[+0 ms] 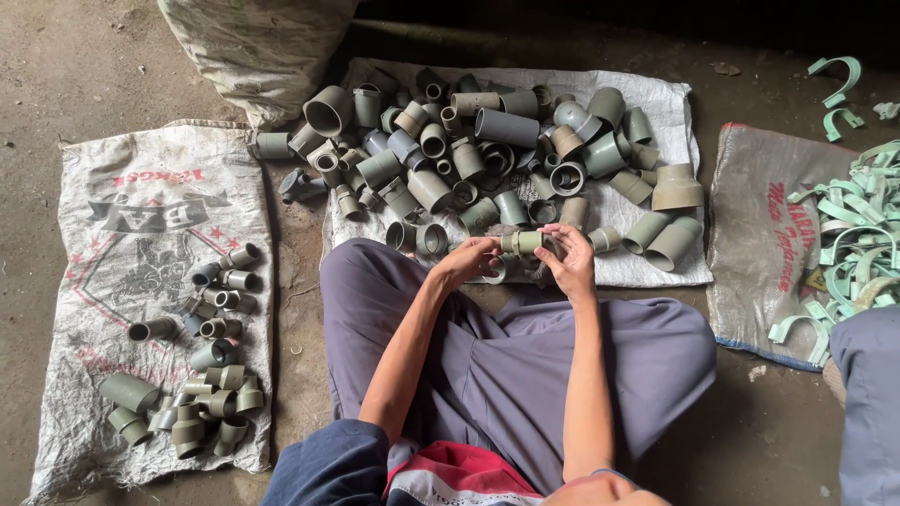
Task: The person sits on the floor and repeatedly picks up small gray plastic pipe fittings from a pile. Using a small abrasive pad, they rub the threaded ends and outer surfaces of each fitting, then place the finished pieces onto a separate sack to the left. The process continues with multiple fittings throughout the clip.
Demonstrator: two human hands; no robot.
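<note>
I sit cross-legged on the floor in grey trousers. Both hands meet just above my knees around a small olive-grey pipe fitting (523, 243). My left hand (466, 260) grips its left end, and my right hand (568, 260) holds its right end with fingers curled over it. Just beyond my hands lies a large heap of grey pipe fittings (487, 150) on a white woven sack (670, 98).
A printed white sack (141, 215) on my left carries a smaller group of fittings (211, 375). On the right, a grey sack (759, 234) holds pale green curved clips (858, 244). A stuffed bag (262, 47) stands at the back. Another person's grey-clad leg (872, 403) shows at right.
</note>
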